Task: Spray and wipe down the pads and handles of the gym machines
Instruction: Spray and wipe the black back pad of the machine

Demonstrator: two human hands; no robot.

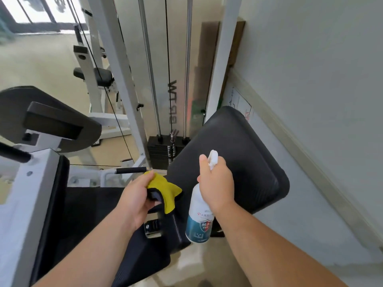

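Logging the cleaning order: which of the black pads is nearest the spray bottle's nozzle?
The big rectangular pad beside the wall, behind the spray bottle in the right hand. The round pad and the small far pad lie well left.

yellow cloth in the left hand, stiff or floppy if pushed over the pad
Probably floppy: the yellow cloth droops in folds from the left hand. Likely light, since a finger grip holds it. It may bunch on the black pad.
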